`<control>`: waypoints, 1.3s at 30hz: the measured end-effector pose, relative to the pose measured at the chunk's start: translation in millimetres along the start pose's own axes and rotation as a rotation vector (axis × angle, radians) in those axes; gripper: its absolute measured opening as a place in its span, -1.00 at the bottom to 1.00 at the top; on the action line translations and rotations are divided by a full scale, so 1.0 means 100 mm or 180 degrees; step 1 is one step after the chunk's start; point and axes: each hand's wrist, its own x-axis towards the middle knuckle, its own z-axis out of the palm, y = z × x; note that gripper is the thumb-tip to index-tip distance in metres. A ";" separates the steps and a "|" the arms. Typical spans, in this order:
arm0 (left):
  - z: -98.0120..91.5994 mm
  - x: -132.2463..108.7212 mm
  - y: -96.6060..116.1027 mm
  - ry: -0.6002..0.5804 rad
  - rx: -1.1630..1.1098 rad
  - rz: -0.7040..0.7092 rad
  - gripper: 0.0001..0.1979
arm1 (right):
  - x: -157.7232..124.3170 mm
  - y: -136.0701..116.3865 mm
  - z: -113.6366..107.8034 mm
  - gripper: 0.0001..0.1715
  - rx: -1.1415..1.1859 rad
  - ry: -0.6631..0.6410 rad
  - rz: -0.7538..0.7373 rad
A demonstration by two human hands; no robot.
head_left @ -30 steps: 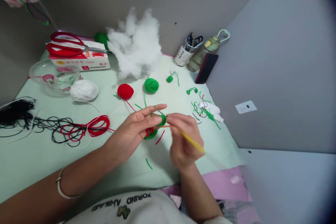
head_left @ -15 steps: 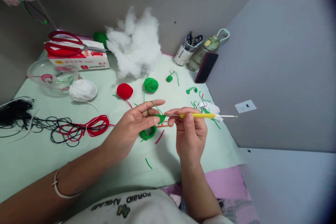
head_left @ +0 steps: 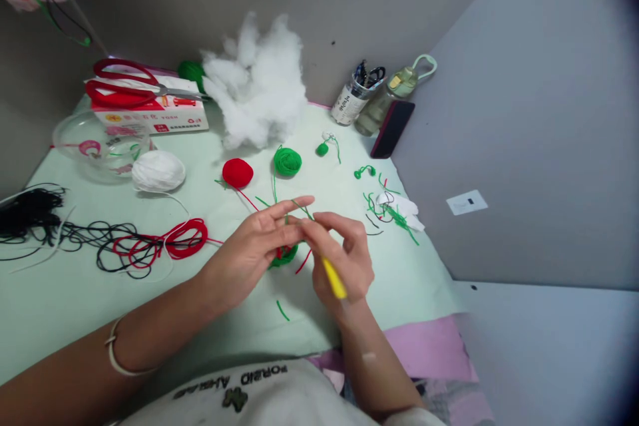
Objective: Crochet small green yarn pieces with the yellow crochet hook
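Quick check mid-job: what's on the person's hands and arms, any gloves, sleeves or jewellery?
No gloves: the left hand and right hand are bare, and both forearms are uncovered. A thin pale bracelet circles the left wrist; the right wrist carries nothing. At the bottom edge shows a white shirt with dark lettering.

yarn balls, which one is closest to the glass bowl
The white yarn ball, right beside the glass bowl; the red ball and green ball lie farther right.

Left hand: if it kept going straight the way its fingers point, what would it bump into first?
The right hand, which grips a yellow hook: its fingers sit right at the fingertips of the left hand, by the green piece that it holds. Depth is hard to judge.
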 end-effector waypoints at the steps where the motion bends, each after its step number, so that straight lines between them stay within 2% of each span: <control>1: 0.00 0.01 0.01 -0.0027 -0.0137 -0.0103 -0.52 | 0.03 0.00 -0.01 -0.66 0.0309 0.0073 0.0262; 3: -0.01 0.02 0.04 -0.0002 -0.0234 -0.0113 -0.55 | 0.10 -0.01 -0.03 -0.71 0.0981 0.0336 0.0870; 5: -0.01 0.02 0.05 0.0003 -0.0160 0.0005 -0.57 | 0.18 -0.03 -0.05 -0.74 0.1440 0.0321 0.1297; 8: 0.00 0.00 0.04 -0.0036 0.0047 0.0182 -0.62 | 0.21 -0.04 -0.04 -0.78 0.1567 0.0062 0.1467; 10: 0.02 -0.02 0.02 0.0028 0.0141 0.0320 -0.64 | 0.19 -0.04 -0.02 -0.78 0.1383 0.0025 0.1333; 12: 0.02 -0.02 0.00 0.0116 0.0125 0.0386 -0.59 | 0.14 -0.05 -0.02 -0.75 0.0951 -0.0038 0.0966; 15: 0.01 0.00 0.00 0.0076 -0.0069 0.0065 -0.61 | 0.07 -0.04 -0.03 -0.66 0.0222 -0.0208 0.0230; 16: 0.00 0.01 0.01 0.0042 -0.0163 -0.0065 -0.63 | 0.07 -0.03 -0.03 -0.64 0.0170 -0.0174 0.0150; 18: -0.02 0.02 0.04 0.0002 -0.0319 -0.0142 -0.69 | 0.09 -0.02 -0.05 -0.68 0.0436 0.0078 0.0417; 20: -0.02 0.03 0.06 0.0018 -0.0363 0.0006 -0.70 | 0.14 -0.02 -0.06 -0.74 0.1005 0.0313 0.0998; 22: -0.01 0.03 0.07 0.0020 -0.0226 0.0141 -0.70 | 0.18 -0.02 -0.05 -0.77 0.1491 0.0307 0.1375; 25: 0.00 0.02 0.05 -0.0034 0.0112 0.0290 -0.69 | 0.20 -0.02 -0.03 -0.82 0.1616 0.0061 0.1471; 27: -0.01 0.01 0.04 -0.0077 0.0276 0.0375 -0.69 | 0.20 -0.01 -0.03 -0.82 0.1612 0.0044 0.1632; 31: -0.03 0.00 0.05 0.0008 0.0487 0.0460 -0.73 | 0.20 0.03 -0.06 -0.78 0.2143 0.0094 0.1966; 35: -0.06 -0.02 0.05 0.0133 0.0730 0.0571 -0.72 | 0.18 0.00 -0.09 -0.76 0.1974 0.0012 0.1823; 37: -0.06 -0.03 0.04 0.0246 0.0976 0.0716 -0.70 | 0.16 -0.04 -0.09 -0.76 0.1494 -0.0013 0.1480; 39: -0.05 -0.04 0.02 0.0395 0.1206 0.0891 -0.65 | 0.12 -0.06 -0.08 -0.75 0.1006 -0.0031 0.0919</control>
